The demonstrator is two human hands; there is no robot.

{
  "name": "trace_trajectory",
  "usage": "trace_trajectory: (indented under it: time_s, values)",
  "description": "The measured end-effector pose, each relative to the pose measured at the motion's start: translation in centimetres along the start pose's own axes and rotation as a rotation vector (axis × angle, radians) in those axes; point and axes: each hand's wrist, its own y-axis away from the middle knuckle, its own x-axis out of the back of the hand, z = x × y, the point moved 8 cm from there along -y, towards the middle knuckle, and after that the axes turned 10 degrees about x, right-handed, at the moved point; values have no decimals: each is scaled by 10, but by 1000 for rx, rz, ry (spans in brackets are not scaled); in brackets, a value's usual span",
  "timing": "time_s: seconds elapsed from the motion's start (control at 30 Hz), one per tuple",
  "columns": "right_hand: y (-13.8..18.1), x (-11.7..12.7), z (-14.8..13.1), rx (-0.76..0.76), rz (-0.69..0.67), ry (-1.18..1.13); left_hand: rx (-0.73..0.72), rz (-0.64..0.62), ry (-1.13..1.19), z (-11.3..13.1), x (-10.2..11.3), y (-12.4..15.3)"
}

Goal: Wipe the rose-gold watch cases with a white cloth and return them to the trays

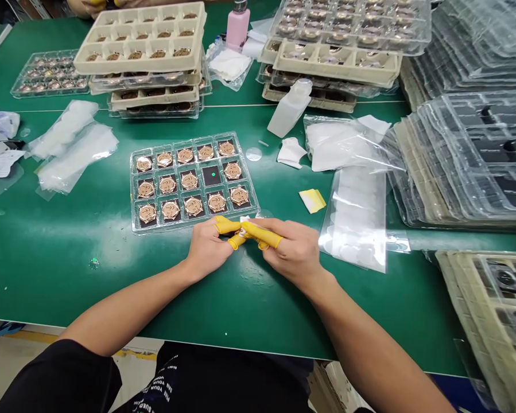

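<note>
My left hand [209, 244] and my right hand [295, 248] meet just in front of the clear tray, with yellow finger cots on several fingertips. Pinched in the right fingers is a small white wipe [244, 219]. The left fingers close round a small dark piece, mostly hidden, against the wipe. The clear plastic tray [143, 232] lies flat behind my hands. It holds rows of rose-gold watch cases [170, 210], engraved backs up. One compartment in its middle row shows only a black pad [212, 176] with a green dot.
Stacked trays of watch parts [139, 49] stand at the back, with others [330, 60] further right. A white squeeze bottle [290, 108] leans near bagged white sheets [339, 140]. Piles of plastic trays [464, 155] line the right side. A yellow-and-white scrap [312, 201] lies beyond my right hand.
</note>
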Motion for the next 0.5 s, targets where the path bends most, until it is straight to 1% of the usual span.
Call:
trace_trajectory:
  time_s: [0.07, 0.1, 0.17, 0.23, 0.33, 0.4, 0.5]
  values:
    - [1, 3, 5, -6, -19, 96, 31, 5, 6, -1, 0, -1]
    - [1, 4, 6, -20, -6, 104, 36, 12, 15, -1, 0, -1]
    - [2, 5, 6, -40, 20, 56, 39, 10, 32, -1, 0, -1]
    - [3, 2, 1, -30, 32, 11, 37, -5, 37, -1, 0, -1]
    - [2, -1, -3, -23, 49, 7, 55, -14, 53, -3, -1, 0]
    - [2, 0, 1, -71, 78, -31, 103, -26, 121, -7, -3, 0]
    - [2, 0, 11, -170, 117, -87, 212, -50, 302, -17, -8, -2]
